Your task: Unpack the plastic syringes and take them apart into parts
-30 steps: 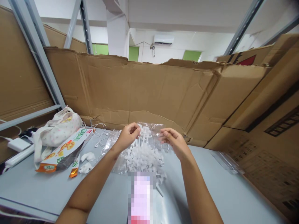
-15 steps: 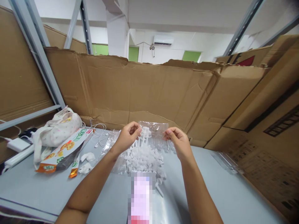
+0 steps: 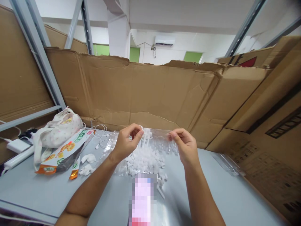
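A thin clear plastic bag point(image 3: 157, 133) is stretched between my hands above a heap of small white plastic parts point(image 3: 143, 158). My left hand point(image 3: 129, 138) pinches the bag's left end with thumb and forefinger. At the other end, my right hand point(image 3: 185, 142) grips the bag's right side between thumb and fingers. Long-stemmed white pieces stand at the back of the heap, seen between the hands. Clear ribbed plastic trays point(image 3: 162, 145) lie behind the heap, partly hidden by the bag.
In front of the heap is a blurred-out pink screen point(image 3: 142, 201). To the left are a snack box point(image 3: 67, 150), a cloth bag point(image 3: 61, 127), crumpled tissues point(image 3: 87, 164) and white earphones point(image 3: 101, 135). Clear plastic packs point(image 3: 229, 164) lie rightward. Cardboard walls point(image 3: 145, 91) enclose the table.
The bag's upright top edge has dropped toward level and is pulled taut. My right hand has shifted slightly right; my left hand has turned a little, with its fingers still pinched.
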`<action>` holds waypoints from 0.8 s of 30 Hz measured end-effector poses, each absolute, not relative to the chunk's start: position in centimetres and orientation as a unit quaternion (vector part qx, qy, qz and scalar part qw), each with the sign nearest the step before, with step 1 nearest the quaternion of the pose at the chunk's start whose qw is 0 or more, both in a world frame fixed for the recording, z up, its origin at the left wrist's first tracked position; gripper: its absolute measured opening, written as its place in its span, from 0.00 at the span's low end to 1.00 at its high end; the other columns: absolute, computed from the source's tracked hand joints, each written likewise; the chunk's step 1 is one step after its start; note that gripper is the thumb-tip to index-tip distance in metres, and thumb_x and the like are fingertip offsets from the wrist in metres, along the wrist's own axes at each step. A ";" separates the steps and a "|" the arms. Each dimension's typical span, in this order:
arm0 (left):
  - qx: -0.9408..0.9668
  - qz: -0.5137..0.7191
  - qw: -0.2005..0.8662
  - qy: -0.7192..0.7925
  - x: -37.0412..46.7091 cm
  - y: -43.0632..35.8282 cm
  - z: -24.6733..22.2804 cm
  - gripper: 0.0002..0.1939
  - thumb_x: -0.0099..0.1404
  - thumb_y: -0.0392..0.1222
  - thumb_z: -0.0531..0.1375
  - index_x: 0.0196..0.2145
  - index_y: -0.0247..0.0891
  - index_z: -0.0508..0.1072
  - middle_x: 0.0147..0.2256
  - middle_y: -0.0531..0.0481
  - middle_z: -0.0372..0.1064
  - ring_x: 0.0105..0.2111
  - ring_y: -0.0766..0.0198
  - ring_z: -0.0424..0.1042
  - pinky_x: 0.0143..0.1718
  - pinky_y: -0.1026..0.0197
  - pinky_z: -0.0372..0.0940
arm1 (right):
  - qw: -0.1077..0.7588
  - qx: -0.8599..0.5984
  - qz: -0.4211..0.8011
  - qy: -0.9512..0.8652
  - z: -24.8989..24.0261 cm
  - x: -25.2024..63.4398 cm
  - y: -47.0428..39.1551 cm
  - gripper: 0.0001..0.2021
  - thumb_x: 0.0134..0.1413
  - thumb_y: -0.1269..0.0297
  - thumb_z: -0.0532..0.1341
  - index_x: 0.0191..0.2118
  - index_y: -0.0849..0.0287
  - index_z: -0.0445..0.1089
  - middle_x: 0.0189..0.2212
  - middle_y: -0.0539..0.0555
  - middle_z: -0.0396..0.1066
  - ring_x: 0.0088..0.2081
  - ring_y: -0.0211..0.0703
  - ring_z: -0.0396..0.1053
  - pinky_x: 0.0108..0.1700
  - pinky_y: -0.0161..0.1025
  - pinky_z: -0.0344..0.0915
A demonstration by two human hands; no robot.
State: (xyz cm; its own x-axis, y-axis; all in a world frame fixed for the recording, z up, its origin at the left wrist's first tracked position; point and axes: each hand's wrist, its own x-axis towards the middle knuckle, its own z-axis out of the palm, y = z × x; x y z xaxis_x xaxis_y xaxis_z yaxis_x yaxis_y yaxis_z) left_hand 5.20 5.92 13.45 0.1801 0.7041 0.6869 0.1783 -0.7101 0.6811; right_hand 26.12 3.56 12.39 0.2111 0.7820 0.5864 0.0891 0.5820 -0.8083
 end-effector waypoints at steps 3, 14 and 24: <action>0.732 0.578 0.208 0.295 5.0 5.8 13.6 0.07 0.63 0.40 0.55 0.27 0.37 0.66 0.25 0.53 0.64 0.26 0.69 0.63 0.29 0.66 0.60 | 0.684 -0.380 0.229 -0.579 12.5 26.1 3.2 0.04 0.51 0.61 0.63 0.28 0.54 0.71 0.23 0.49 0.68 0.28 0.40 0.66 0.32 0.37 0.62; 0.700 0.624 0.214 0.275 4.6 5.9 13.6 0.06 0.63 0.39 0.56 0.29 0.36 0.68 0.26 0.54 0.65 0.25 0.70 0.64 0.29 0.66 0.61 | 0.663 -0.364 0.234 -0.611 12.5 26.4 3.1 0.04 0.52 0.62 0.62 0.33 0.53 0.74 0.24 0.50 0.72 0.29 0.39 0.68 0.32 0.37 0.64; 0.620 0.689 0.285 0.244 4.5 5.9 13.9 0.07 0.64 0.42 0.56 0.32 0.37 0.64 0.23 0.55 0.63 0.22 0.72 0.64 0.25 0.68 0.62 | 0.428 -0.423 0.313 -0.735 12.8 25.9 3.0 0.10 0.51 0.58 0.62 0.36 0.58 0.71 0.32 0.54 0.72 0.33 0.42 0.69 0.35 0.39 0.64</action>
